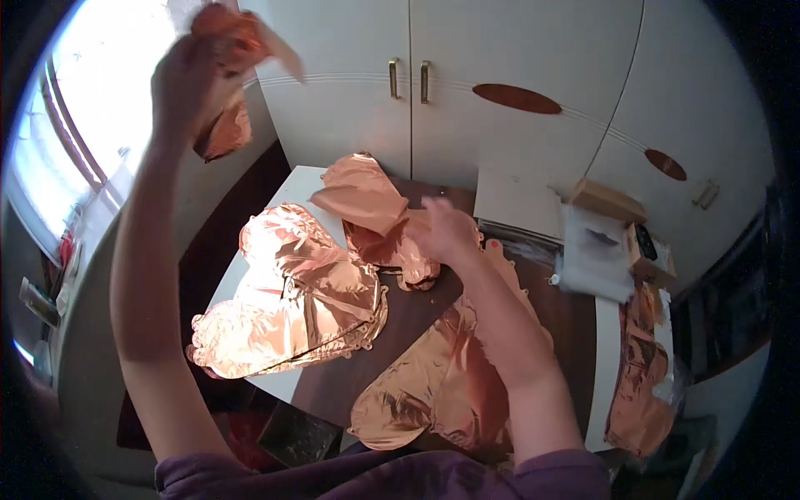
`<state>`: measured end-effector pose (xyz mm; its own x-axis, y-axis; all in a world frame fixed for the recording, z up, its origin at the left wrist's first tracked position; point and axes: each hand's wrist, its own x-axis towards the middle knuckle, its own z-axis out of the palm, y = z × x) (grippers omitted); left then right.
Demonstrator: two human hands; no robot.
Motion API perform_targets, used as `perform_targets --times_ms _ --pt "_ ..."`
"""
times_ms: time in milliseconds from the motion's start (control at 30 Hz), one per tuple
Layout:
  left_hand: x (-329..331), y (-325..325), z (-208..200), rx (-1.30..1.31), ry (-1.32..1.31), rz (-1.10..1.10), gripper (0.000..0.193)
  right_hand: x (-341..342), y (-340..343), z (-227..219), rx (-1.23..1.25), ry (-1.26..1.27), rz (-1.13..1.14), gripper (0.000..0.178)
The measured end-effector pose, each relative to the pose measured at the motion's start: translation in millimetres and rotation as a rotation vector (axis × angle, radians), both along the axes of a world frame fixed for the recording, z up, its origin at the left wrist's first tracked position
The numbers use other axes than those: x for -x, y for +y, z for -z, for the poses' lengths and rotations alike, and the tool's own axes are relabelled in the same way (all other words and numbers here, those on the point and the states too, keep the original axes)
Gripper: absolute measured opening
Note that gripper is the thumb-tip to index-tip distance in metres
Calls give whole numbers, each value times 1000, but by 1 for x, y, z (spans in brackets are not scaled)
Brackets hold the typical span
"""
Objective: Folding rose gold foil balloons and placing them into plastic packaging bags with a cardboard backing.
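Observation:
My left hand (185, 83), raised at the upper left and blurred, is closed on a flat rose-gold foil balloon (225, 133), part of which hangs below the fingers. Over the far middle of the table, my right hand (446, 233) has its fingers apart, close to a folded copper-coloured foil piece (362, 196); touching cannot be made out. To the left of that lies a pile of shiny flat foil balloons (292, 300) with scalloped tabs along the edges. More foil balloons (400, 392) spread under my right forearm at the near side.
The table (325, 383) has a brown top with white sides. White cabinet doors (342, 50) stand behind it. At the right are a cardboard box (608, 200), a clear plastic bag (596, 250) and packed foil pieces (642, 375). A bright window (108, 75) is at the left.

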<state>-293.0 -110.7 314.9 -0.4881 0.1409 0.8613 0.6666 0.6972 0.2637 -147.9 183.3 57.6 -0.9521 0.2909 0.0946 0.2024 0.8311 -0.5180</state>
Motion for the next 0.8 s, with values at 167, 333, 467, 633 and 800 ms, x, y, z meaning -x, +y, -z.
perform_targets --times_ms 167,333,467,633,800 --pt "-102 64 72 204 -246 618 23 -60 -36 -113 -139 927 -108 75" --pt "-160 110 134 285 163 738 23 -119 -14 -145 -197 582 -247 27" --pt "-202 91 181 107 55 891 40 -214 14 -129 -459 584 -323 23" --pt "-236 61 283 336 -254 1138 32 -338 -5 -49 -503 455 -359 22" --pt "-266 60 331 835 -256 1102 64 -383 -46 39 -494 386 -316 17"
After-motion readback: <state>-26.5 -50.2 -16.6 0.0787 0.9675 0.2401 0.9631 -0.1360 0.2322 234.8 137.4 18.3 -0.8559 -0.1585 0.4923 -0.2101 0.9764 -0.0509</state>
